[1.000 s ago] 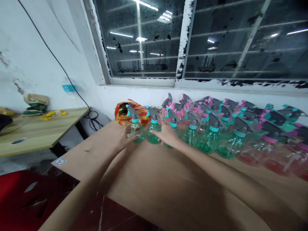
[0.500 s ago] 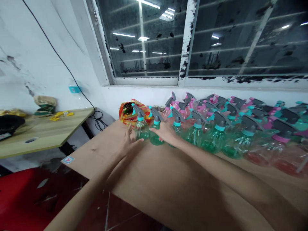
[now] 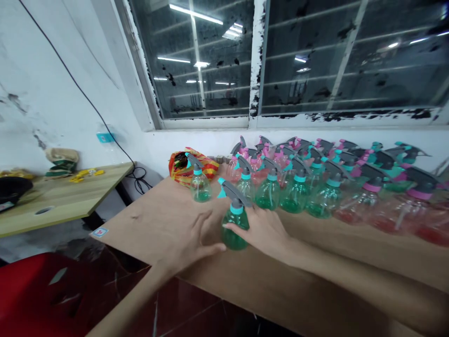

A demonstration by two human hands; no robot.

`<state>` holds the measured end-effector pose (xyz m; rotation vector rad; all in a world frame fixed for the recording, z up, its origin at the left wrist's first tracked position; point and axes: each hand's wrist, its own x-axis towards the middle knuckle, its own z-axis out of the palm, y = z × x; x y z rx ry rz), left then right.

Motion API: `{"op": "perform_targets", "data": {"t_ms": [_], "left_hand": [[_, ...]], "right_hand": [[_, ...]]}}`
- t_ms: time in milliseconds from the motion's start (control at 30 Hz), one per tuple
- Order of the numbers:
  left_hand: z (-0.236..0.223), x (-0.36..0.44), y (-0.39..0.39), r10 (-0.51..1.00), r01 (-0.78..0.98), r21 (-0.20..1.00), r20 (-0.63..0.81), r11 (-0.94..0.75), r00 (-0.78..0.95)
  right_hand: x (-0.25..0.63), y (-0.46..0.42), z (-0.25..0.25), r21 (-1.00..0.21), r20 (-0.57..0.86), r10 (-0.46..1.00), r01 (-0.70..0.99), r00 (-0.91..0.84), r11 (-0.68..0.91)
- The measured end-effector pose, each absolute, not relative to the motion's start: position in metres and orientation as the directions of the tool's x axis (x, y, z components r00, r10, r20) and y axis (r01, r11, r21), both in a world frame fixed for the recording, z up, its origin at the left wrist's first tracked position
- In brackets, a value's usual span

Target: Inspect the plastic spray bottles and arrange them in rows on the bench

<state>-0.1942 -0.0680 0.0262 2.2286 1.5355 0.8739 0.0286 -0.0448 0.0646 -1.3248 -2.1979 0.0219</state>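
My right hand (image 3: 264,234) grips a green spray bottle (image 3: 235,229) by its round body, thumb in front and fingers around the far side. The bottle has a grey trigger head with turquoise nozzle and collar, and stands roughly upright over the brown tabletop, nearer me than the others. Just left of it is my left hand (image 3: 194,243), with fingers and thumb apart and nothing in it. Another green spray bottle (image 3: 201,187) stands alone behind my left hand. To the right, several green spray bottles (image 3: 267,192) form the front row with pink ones (image 3: 359,203).
A red and yellow striped bag (image 3: 206,168) lies at the table's back left. A separate wooden desk (image 3: 70,192) with yellow pieces (image 3: 84,175) stands left, a red chair (image 3: 31,290) below it. A window (image 3: 203,70) rises behind the brown table (image 3: 150,220).
My right hand has drawn one green spray bottle out of the row toward me. My left hand has let go of the far-left bottle and come nearer, beside the drawn-out one.
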Motion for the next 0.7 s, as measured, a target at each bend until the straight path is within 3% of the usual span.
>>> {"op": "perform_targets", "data": {"t_ms": [100, 300, 400, 533, 700], "left_hand": [[0.031, -0.158, -0.085, 0.907, 0.743, 0.523, 0.193, -0.417, 0.374], [0.034, -0.087, -0.089, 0.835, 0.56, 0.675, 0.159, -0.481, 0.526], [0.029, -0.058, -0.088, 0.844, 0.562, 0.703, 0.103, -0.436, 0.526], [0.028, -0.019, -0.083, 0.783, 0.492, 0.713, 0.129, -0.499, 0.608], [0.028, 0.032, -0.071, 0.704, 0.423, 0.695, 0.169, -0.582, 0.69]], "right_hand": [[0.059, -0.066, 0.062, -0.205, 0.534, 0.759, 0.814, -0.373, 0.544], [0.113, -0.092, 0.061, -0.22, 0.492, 0.76, 0.784, -0.425, 0.581], [0.145, -0.095, 0.065, -0.319, 0.456, 0.763, 0.715, -0.459, 0.621], [0.187, -0.087, 0.07, -0.59, 0.379, 0.79, 0.533, -0.481, 0.607], [0.216, -0.077, 0.07, -0.763, 0.462, 0.801, 0.289, -0.38, 0.578]]}}
